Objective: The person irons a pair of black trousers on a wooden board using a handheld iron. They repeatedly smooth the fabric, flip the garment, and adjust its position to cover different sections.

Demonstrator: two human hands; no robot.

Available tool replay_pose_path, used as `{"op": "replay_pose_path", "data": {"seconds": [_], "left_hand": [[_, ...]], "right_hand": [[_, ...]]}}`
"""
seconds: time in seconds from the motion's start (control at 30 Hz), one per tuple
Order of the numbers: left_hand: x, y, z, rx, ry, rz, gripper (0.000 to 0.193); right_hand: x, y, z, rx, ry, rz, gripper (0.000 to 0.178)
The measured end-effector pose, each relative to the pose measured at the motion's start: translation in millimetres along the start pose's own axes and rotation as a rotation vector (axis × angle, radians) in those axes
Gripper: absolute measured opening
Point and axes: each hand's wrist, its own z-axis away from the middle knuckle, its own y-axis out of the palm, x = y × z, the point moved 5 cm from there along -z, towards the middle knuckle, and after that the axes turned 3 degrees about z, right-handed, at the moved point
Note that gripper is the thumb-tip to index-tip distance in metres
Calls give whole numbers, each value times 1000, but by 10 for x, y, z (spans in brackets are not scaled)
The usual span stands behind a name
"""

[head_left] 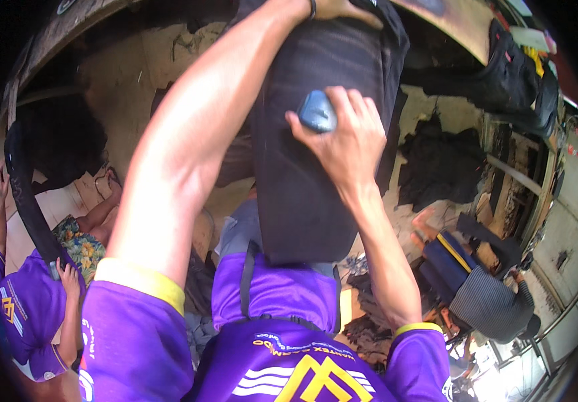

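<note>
**Two hands on dark garment, head view**

Head view: the right hand [346, 137] presses a blue-grey handheld tool [317, 111] against a dark fabric garment [302, 194], its grip closed around the tool. The left hand [342, 9] clamps the garment's upper edge; its fingers are cut off by the frame rim. Dark clothes [439, 164] lie on the floor beyond. A seated person in purple [31, 305] occupies the left. The tool's type is indistinct.
</note>
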Motion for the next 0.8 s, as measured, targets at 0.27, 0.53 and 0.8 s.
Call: {"op": "replay_pose_path", "data": {"seconds": [0.27, 0.53, 0.8], "left_hand": [[-349, -30, 639, -530, 204, -124, 98], [-923, 397, 1361, -595, 136, 74, 64], [-1715, 343, 2904, -272, 199, -66, 61]], "right_hand": [[590, -687, 2681, -22, 589, -516, 75], [190, -555, 3935, 274, 1092, -1032, 54], [127, -840, 5279, 563, 1110, -532, 63]]}}
